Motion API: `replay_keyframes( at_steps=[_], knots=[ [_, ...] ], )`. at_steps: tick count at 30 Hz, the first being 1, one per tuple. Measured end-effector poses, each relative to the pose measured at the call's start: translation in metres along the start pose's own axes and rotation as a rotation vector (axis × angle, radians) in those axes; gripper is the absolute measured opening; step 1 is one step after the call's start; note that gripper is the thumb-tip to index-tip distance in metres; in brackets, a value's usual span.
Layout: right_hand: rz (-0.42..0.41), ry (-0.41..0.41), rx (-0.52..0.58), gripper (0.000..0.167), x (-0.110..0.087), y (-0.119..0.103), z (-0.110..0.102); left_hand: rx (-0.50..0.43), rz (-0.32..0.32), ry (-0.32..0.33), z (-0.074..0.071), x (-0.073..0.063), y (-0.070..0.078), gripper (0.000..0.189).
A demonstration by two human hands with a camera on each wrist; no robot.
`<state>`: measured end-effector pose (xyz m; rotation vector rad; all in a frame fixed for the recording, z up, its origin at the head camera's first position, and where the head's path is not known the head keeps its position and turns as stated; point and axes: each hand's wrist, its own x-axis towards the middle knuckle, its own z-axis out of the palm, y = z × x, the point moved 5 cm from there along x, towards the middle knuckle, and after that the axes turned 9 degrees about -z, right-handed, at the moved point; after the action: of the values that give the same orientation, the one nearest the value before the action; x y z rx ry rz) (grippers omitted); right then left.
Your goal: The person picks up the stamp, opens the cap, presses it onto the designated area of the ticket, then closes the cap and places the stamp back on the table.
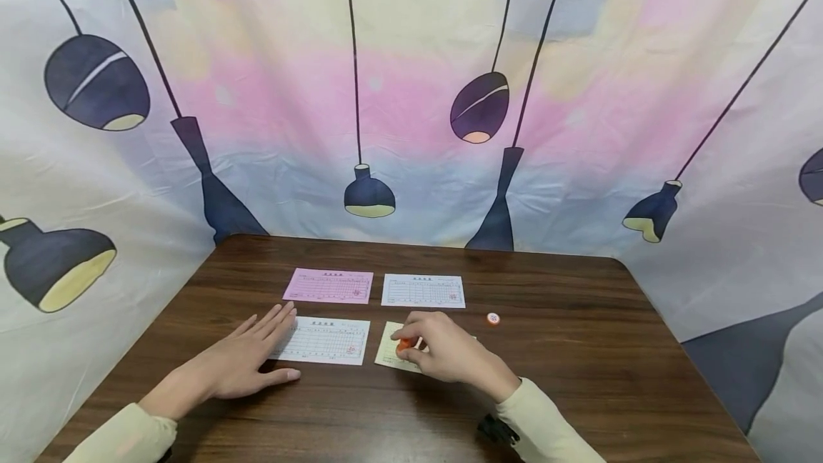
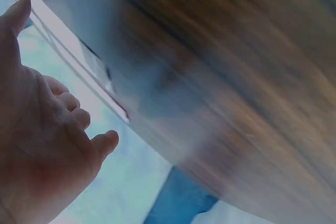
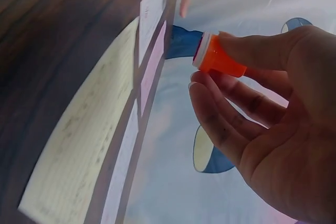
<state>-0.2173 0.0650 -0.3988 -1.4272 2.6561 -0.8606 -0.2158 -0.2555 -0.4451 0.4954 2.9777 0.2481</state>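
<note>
- Left hand [image 1: 238, 361]: grip wide, fingers outstretched over the left edge of the white slip [image 1: 328, 343]; contact cannot be told.
- Right hand [image 1: 444, 349]: grip narrow, thumb and fingers pinching the orange stamp [image 3: 223, 61], which is above the yellow slip [image 1: 388, 349] and apart from it.
- Near row, on the dark worktop [image 1: 546, 391]: white slip left, red-marked; yellow slip right.
- Small round piece [image 1: 493, 319]: white and orange, right of the slips.
- Far row: pink slip [image 1: 328, 286] left, pale blue slip [image 1: 423, 291] right, each red-marked.
- Curtain [image 1: 418, 34]: behind the worktop, printed with dark hanging lamps.
</note>
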Motion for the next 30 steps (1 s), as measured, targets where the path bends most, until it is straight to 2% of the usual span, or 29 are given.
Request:
replay_keyframes(
  at_steps=[7,11,14,19,23,30],
  knots=[
    [0.036,0.076,0.039,0.036,-0.023,0.009,-0.007,0.045,0.102,0.050,-0.007,0.000,0.028,0.099],
    [0.043,0.130,0.045,0.042,-0.037,0.015,-0.012,0.052,0.165,0.058,-0.006,0.002,0.047,0.096],
    [0.073,0.175,0.045,0.038,-0.048,0.021,-0.015,0.054,0.206,0.057,-0.001,0.005,0.061,0.095],
    [0.133,0.245,0.028,0.020,-0.063,0.029,-0.021,0.040,0.255,0.028,0.005,0.012,0.085,0.092],
    [0.091,0.265,0.005,0.015,-0.071,0.032,-0.026,0.045,0.286,0.001,0.007,0.018,0.101,0.089],
    [-0.025,0.285,0.078,0.013,-0.084,0.035,-0.027,0.089,0.346,-0.050,0.011,0.031,0.120,0.083]
  ],
)
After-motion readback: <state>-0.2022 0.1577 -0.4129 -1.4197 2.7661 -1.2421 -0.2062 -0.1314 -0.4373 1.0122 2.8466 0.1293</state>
